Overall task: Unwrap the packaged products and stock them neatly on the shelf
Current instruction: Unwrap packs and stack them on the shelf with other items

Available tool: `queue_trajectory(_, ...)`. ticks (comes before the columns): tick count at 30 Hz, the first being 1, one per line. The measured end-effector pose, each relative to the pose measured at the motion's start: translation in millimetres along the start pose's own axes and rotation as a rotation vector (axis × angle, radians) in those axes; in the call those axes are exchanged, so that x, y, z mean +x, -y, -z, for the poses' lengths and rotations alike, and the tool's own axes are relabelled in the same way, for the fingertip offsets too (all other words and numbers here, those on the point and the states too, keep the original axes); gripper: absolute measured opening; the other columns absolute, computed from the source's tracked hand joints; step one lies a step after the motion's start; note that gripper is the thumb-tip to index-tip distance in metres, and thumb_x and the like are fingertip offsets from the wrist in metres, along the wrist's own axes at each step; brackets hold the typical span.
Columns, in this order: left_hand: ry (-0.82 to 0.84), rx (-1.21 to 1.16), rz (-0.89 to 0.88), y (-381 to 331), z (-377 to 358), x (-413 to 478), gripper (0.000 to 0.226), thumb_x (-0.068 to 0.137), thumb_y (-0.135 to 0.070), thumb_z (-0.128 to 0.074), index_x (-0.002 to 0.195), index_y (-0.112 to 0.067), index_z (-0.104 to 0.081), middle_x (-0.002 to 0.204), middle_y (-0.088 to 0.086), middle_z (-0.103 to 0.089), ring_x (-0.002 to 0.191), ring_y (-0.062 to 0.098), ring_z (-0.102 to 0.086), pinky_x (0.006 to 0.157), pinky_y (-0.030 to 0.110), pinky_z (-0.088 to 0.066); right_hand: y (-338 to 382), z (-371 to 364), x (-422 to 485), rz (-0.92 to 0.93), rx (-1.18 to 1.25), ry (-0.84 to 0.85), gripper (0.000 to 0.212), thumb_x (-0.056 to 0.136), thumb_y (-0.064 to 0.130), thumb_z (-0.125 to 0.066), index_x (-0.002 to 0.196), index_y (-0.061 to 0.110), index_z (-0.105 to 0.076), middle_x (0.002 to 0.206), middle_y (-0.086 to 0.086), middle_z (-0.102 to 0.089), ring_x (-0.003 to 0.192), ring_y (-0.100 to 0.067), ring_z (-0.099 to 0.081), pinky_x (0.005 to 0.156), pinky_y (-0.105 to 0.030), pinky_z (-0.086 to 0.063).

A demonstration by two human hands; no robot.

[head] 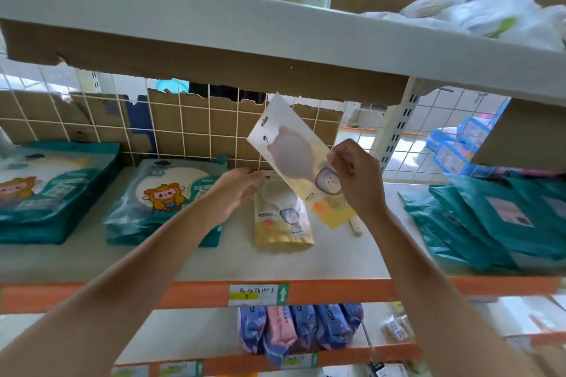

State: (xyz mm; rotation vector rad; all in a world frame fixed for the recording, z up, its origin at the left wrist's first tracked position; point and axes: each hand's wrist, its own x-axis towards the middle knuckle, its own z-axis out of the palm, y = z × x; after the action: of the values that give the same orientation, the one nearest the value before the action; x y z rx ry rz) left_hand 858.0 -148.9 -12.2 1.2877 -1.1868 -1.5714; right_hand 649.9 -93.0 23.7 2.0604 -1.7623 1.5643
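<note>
My right hand (355,177) pinches a flat yellow-and-white product card (294,150) by its right edge and holds it tilted in the air above the shelf (214,257). Below it a small pile of the same yellow cards (280,223) lies on the shelf board. My left hand (235,190) hovers open, palm toward the pile, fingers stretched just left of it; whether it touches the pile is unclear.
Teal packs with a cartoon figure (165,196) lie stacked at the left, more teal packs (496,220) at the right. A wire grid backed with cardboard (196,128) closes the rear. An upper shelf (275,27) hangs low overhead. Blue and pink packs (294,330) fill the shelf below.
</note>
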Motion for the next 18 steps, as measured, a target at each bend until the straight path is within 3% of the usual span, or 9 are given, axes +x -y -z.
queue_trajectory(3, 0.113, 0.081, -0.063, 5.6, -8.1, 0.0, 0.046, 0.086, -0.024, -0.063, 0.127, -0.009, -0.048, 0.110, 0.008, -0.064, 0.101, 0.024, -0.062, 0.084, 0.035, -0.051, 2.9, -4.2, -1.9, -0.088, 0.111, 0.034, 0.024, 0.089, 0.008, -0.059, 0.075, 0.026, -0.050, 0.065, 0.020, -0.058, 0.060, 0.005, -0.057, 0.056, -0.013, -0.038)
queue_trajectory(7, 0.040, -0.083, -0.171, 7.7, -20.5, -2.5, 0.024, 0.091, -0.010, -0.056, 0.115, -0.009, -0.052, 0.103, 0.009, -0.066, 0.087, 0.022, -0.067, 0.072, 0.033, -0.058, -0.9, -9.8, -9.4, -0.184, 0.162, 0.064, 0.024, 0.090, 0.012, -0.059, 0.075, 0.029, -0.050, 0.071, -0.005, -0.068, 0.068, -0.022, -0.066, 0.058, -0.026, -0.045)
queue_trajectory(11, -0.027, -0.061, -0.213, 12.6, -19.4, 1.9, 0.012, 0.092, -0.007, -0.054, 0.104, -0.010, -0.054, 0.098, 0.007, -0.063, 0.087, 0.024, -0.063, 0.074, 0.034, -0.055, -22.3, -16.7, -20.2, -0.281, 0.058, 0.155, 0.015, 0.087, 0.033, -0.057, 0.074, 0.039, -0.052, 0.080, 0.006, -0.071, 0.075, -0.017, -0.067, 0.067, -0.043, -0.055)
queue_trajectory(13, -0.068, -0.026, -0.185, 17.8, -19.1, 7.2, 0.010, 0.092, -0.005, -0.052, 0.099, -0.012, -0.055, 0.093, 0.006, -0.062, 0.081, 0.023, -0.061, 0.070, 0.033, -0.051, -35.2, -19.6, -28.3, -0.292, -0.030, 0.196, 0.005, 0.087, 0.036, -0.055, 0.085, 0.039, -0.059, 0.085, 0.012, -0.068, 0.081, -0.014, -0.066, 0.072, -0.045, -0.054)
queue_trajectory(16, -0.133, 0.067, -0.158, 25.8, -21.8, 19.3, 0.014, 0.093, 0.000, -0.047, 0.093, -0.012, -0.055, 0.084, 0.009, -0.057, 0.074, 0.023, -0.053, 0.064, 0.031, -0.044, -54.6, -23.3, -45.1, -0.287, -0.147, 0.279, 0.021, 0.094, 0.022, -0.053, 0.112, 0.018, -0.062, 0.106, 0.000, -0.068, 0.100, -0.017, -0.064, 0.082, -0.032, -0.048)
queue_trajectory(18, -0.169, 0.191, -0.131, 30.6, -24.2, 29.1, 0.015, 0.093, -0.004, -0.049, 0.106, -0.010, -0.055, 0.095, 0.012, -0.058, 0.082, 0.025, -0.056, 0.066, 0.031, -0.047, -65.0, -26.1, -57.0, -0.285, -0.236, 0.369, 0.030, 0.095, 0.018, -0.052, 0.125, 0.015, -0.056, 0.125, -0.004, -0.060, 0.116, -0.020, -0.054, 0.086, -0.030, -0.043)
